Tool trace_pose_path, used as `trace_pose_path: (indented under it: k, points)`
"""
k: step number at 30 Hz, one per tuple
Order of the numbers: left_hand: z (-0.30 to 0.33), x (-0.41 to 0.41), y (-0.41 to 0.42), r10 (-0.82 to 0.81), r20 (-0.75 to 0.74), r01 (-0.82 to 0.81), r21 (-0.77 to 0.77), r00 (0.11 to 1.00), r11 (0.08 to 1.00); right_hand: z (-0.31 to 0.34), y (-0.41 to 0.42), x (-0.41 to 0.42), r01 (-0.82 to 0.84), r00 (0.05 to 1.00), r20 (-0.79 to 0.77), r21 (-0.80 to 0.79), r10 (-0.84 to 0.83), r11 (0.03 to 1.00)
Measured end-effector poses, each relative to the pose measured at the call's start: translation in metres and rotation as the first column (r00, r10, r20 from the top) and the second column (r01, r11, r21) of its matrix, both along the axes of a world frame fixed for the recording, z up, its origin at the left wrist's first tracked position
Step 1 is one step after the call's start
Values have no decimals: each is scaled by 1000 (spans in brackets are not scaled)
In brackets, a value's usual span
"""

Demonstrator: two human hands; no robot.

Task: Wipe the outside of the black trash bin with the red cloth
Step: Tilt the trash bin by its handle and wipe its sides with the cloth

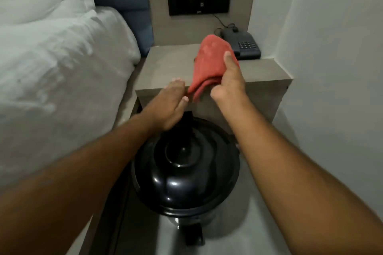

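The black trash bin (186,174) stands on the floor below me, its glossy domed lid closed and a foot pedal showing at its front. My right hand (229,80) grips a folded red cloth (207,62) above the bedside table, well above the bin. Fingers together, my left hand (171,105) is flat beside the cloth's lower corner; whether it touches the cloth I cannot tell. It holds nothing.
A grey bedside table (165,68) stands behind the bin with a dark telephone (243,47) at its back right. A bed with white linen (51,57) fills the left. A black switch panel (199,0) is on the wall, and a white wall (331,68) closes the right.
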State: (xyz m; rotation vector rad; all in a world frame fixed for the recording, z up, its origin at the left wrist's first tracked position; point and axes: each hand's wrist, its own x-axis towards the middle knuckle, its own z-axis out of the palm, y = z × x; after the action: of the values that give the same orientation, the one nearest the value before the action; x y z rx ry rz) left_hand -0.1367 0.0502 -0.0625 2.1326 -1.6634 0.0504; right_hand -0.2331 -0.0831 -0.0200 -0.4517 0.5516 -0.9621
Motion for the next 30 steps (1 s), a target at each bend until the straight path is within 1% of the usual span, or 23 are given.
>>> trace_pose_path:
  k: [1,2,4,6,8,11,13,14,16,17,20,23,24,26,27,29,30]
  points:
    - [-6,-19,9,9,-47,-10,-10,999,1000,1,5,-19,-39,998,41,40,37,998]
    - [-12,-41,17,14,-92,-13,15,996,1000,0,9,-42,-56,997,52,65,53,996]
    - [-26,-80,34,-1,-132,16,119,991,993,-7,19,-88,-53,997,66,91,47,994]
    - [-38,-114,50,-46,-64,58,202,997,978,-19,26,-132,-44,995,97,94,34,995]
    - [-47,-137,60,-91,57,69,306,994,949,-36,30,-172,-21,990,142,93,8,995]
    - [-64,-154,64,-112,207,2,469,972,883,-66,39,-219,86,969,220,141,-116,986]
    - [-73,-155,64,-136,310,-40,499,941,865,-92,49,-241,158,952,226,210,-205,965]
    - [-75,-156,62,-140,337,-50,497,931,866,-107,54,-251,197,944,214,239,-250,951]
    - [-74,-156,55,-114,329,-62,479,937,875,-137,66,-264,245,937,185,254,-296,936]
    - [-71,-156,50,-94,310,-68,474,946,878,-150,72,-268,244,945,152,256,-288,935]
    - [-58,-150,35,-26,279,-115,476,960,872,-182,93,-278,218,974,-18,332,-225,918]
    - [-38,-134,26,88,279,-192,373,956,908,-207,111,-288,180,982,-116,335,-150,925]
    - [-31,-127,26,136,255,-219,333,957,917,-209,116,-289,164,982,-140,315,-126,935]
    - [-21,-116,28,217,149,-250,263,965,932,-205,123,-287,155,972,-208,212,-111,965]
    - [-19,-112,30,243,84,-256,234,966,938,-199,126,-281,168,954,-274,138,-125,976]
    - [-16,-103,36,272,-23,-263,188,962,946,-182,131,-264,165,896,-411,-42,-167,985]
    - [-15,-100,39,281,-54,-268,176,958,947,-175,135,-251,140,871,-456,-132,-185,981]
